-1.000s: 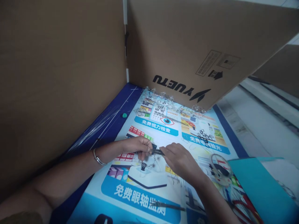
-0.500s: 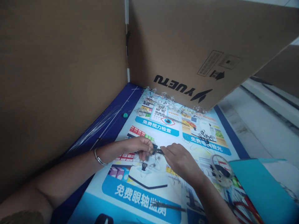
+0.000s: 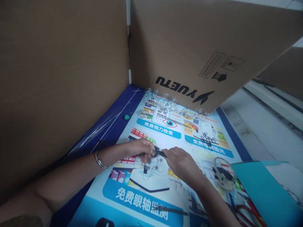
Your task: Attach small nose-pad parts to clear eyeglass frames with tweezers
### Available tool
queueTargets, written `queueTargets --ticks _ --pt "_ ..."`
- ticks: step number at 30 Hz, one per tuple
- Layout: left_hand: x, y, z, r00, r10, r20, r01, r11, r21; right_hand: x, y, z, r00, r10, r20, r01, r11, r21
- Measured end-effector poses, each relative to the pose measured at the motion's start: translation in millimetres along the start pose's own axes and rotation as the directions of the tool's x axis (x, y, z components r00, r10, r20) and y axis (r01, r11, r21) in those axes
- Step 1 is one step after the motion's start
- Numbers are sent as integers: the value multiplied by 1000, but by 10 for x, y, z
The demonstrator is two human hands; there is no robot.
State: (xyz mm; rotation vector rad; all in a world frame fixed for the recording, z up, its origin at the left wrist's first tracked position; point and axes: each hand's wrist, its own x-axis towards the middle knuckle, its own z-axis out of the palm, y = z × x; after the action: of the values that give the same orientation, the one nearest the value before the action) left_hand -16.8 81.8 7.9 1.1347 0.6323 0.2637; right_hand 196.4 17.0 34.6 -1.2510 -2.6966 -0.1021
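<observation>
My left hand (image 3: 145,150) is closed in a pinch at the middle of the printed sheet, with thin looped wire (image 3: 161,167) hanging below its fingers. From the right, my right hand (image 3: 178,160) is closed around a slim dark metal tool (image 3: 161,153), whose tip meets the left fingertips. Blur hides whether this tool is tweezers or narrow pliers. A small dark piece shows just behind the left fingertips; its kind is unclear. Nearer to me, a second long dark tool (image 3: 171,210) lies on the sheet.
Cardboard walls (image 3: 63,63) stand left and behind. Clear wire-like ornaments (image 3: 163,99) line the back. Straight shiny wires (image 3: 99,127) and a green lump (image 3: 127,117) lie left. Black rings (image 3: 208,138), a clear ring (image 3: 223,168) and a teal folder (image 3: 262,189) are at right.
My right hand has shifted slightly down and right, turning the dark tool a little. My left hand stays almost still.
</observation>
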Motion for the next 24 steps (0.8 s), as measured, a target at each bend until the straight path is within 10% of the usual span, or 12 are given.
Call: queueTargets --ticks 6,24 --pt "13 -36 -37 999 15 36 -14 1000 -16 10 25 -12 998 48 28 -52 981 187" --pt "82 -96 -7 997 40 -67 -37 998 50 1 137 175 995 -80 -55 77 995 -64"
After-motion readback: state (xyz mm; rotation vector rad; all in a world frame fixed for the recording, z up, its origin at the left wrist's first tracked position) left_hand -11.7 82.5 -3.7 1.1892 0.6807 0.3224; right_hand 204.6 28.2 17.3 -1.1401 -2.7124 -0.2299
